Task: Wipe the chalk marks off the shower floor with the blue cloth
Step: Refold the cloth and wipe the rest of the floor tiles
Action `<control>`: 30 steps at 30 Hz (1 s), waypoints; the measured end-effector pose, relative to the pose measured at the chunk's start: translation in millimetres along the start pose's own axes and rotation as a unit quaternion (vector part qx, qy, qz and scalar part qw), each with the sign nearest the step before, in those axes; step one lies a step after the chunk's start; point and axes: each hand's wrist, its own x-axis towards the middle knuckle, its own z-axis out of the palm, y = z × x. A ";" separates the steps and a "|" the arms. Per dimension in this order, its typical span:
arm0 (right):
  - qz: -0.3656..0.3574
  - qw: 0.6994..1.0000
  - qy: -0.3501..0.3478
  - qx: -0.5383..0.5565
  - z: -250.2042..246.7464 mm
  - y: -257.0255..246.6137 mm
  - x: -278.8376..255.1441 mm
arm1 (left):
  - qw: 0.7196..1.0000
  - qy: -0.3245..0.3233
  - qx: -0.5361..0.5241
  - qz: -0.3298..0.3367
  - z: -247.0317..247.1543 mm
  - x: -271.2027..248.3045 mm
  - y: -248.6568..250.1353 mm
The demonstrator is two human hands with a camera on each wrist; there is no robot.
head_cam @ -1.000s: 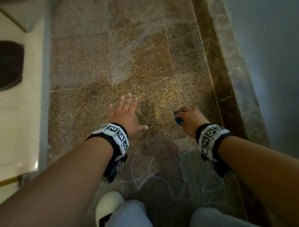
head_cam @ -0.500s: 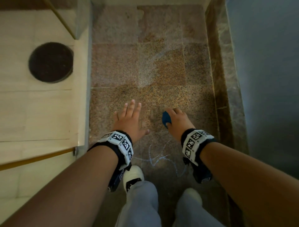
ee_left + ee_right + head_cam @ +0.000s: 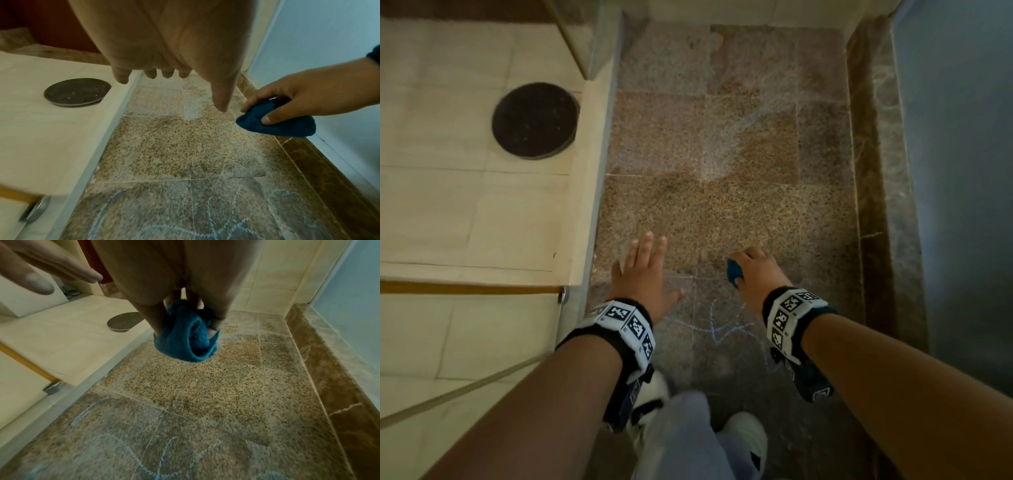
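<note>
The shower floor (image 3: 722, 219) is speckled brown granite tile. Pale blue chalk marks (image 3: 726, 329) (image 3: 216, 224) (image 3: 164, 456) run across the near tiles, between my wrists and my feet. A faint whitish smear (image 3: 726, 150) lies on the far tiles. My right hand (image 3: 756, 274) grips the bunched blue cloth (image 3: 734, 270) (image 3: 277, 123) (image 3: 187, 339) and holds it above the floor, beyond the marks. My left hand (image 3: 643, 270) hovers beside it with straight spread fingers (image 3: 123, 76) and holds nothing.
A cream tiled floor (image 3: 465, 205) with a dark round drain cover (image 3: 536, 120) lies to the left, behind a glass panel edge (image 3: 599, 171) with a metal fitting (image 3: 561, 294). A brown marble kerb (image 3: 873, 192) and grey-blue wall (image 3: 962, 171) bound the right. My white shoes (image 3: 743, 431) stand near.
The view has pulled back and up, so both hands have lifted off the floor. The right hand with the cloth drifted left, nearer the left hand.
</note>
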 end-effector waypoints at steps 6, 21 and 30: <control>-0.020 1.000 -0.003 -0.002 44.2 -12.8 28.9 | 0.999 -0.022 -0.010 -0.034 39.9 13.1 -50.6; -0.108 0.992 0.032 -0.048 191.7 -44.4 205.0 | 1.000 -0.022 0.001 0.021 186.5 157.2 -196.2; -0.179 0.969 0.034 -0.167 246.3 -47.5 233.9 | 0.997 -0.035 0.060 0.024 237.8 195.9 -209.1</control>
